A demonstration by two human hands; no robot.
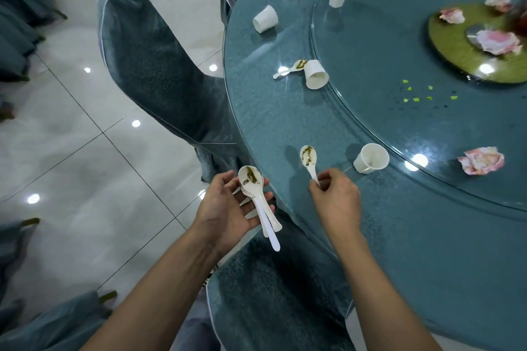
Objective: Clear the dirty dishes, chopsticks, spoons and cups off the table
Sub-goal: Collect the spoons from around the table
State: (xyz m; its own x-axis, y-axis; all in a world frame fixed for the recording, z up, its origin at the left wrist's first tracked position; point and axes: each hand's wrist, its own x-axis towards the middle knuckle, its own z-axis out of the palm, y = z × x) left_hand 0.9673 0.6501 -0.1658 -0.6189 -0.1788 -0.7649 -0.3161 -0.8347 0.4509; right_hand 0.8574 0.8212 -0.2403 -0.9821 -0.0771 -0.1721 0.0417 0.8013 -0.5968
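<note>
Left hand (228,208), palm up just off the table (399,236) rim, cradles stacked spoons (258,194) on spread, nearly straight fingers. Right hand (336,196), above the table's edge, pinches a soiled spoon (308,157) by its handle tip. Spoons are glossy white, oval-bowled, smeared dark green; the table is speckled teal glass.

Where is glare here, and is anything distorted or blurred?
Head view: lamp reflections glare as white spots on the glass table and floor tiles; the wide lens bends the table rim; the right hand and its spoon look sharp.
</note>
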